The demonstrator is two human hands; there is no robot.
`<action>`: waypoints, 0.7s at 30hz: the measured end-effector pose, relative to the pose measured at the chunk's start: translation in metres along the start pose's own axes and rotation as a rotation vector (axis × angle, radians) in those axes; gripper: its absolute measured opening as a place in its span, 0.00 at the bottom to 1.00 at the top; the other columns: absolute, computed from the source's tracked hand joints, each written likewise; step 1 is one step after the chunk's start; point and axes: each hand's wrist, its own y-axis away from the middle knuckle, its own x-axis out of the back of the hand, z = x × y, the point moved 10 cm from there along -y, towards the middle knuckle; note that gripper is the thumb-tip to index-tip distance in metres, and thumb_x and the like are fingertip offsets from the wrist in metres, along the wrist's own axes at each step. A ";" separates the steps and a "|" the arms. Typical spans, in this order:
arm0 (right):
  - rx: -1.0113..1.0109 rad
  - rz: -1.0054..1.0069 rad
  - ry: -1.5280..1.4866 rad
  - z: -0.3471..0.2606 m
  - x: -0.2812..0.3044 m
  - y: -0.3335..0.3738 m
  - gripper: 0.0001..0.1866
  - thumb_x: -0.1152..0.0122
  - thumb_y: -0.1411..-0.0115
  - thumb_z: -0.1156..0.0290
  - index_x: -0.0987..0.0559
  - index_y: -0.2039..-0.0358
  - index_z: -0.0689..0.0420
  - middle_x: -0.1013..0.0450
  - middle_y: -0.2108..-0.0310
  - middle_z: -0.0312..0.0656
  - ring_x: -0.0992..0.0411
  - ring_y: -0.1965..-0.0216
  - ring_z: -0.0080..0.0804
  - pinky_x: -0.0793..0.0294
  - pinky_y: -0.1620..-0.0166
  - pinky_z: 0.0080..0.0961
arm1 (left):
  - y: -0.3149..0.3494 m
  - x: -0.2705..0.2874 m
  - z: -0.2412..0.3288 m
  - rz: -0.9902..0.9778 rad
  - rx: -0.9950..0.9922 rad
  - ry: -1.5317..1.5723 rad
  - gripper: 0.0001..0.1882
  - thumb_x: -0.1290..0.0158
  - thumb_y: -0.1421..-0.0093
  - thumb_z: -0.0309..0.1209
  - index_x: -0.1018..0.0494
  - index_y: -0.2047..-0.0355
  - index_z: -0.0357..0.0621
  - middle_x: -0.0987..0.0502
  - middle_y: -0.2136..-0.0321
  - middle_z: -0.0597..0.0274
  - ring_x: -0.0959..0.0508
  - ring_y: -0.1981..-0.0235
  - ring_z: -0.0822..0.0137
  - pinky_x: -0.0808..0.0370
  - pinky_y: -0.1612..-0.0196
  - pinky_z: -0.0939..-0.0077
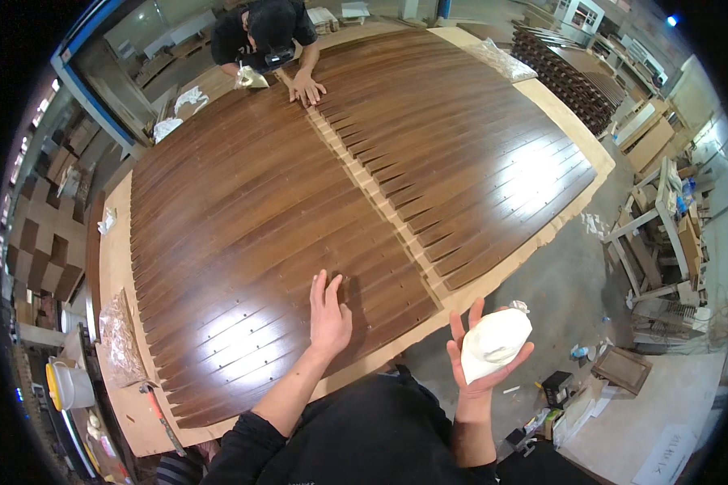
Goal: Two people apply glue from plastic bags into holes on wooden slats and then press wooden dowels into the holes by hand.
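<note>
My right hand (477,386) is off the near edge of the table, palm up, its fingers around a plump white bag (497,346) of pale paste with a twisted top. My left hand (329,319), fingers stretched out, is over the near part of the dark brown wooden slats (243,218); I cannot tell if it touches them. Small dots mark the glossy slats. A second group of slats (461,137) lies to the right, with pointed ends along a narrow strip (372,190) between the groups.
Across the table a person (267,36) leans in, one hand on the slats, the other at a similar white bag (251,78). A hammer-like tool (162,416) with a red handle and a plastic bag (120,339) lie at the left edge. Stacked slats (566,77) stand far right.
</note>
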 end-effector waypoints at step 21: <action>0.177 0.668 1.490 -0.060 0.075 -0.004 0.30 0.29 0.37 0.65 0.28 0.39 0.64 0.24 0.50 0.42 0.24 0.50 0.31 0.24 0.47 0.30 | -0.066 0.063 -0.093 0.170 0.023 -0.381 0.25 0.48 0.29 0.39 0.34 0.34 0.48 0.36 0.31 0.51 0.42 0.27 0.48 0.50 0.25 0.42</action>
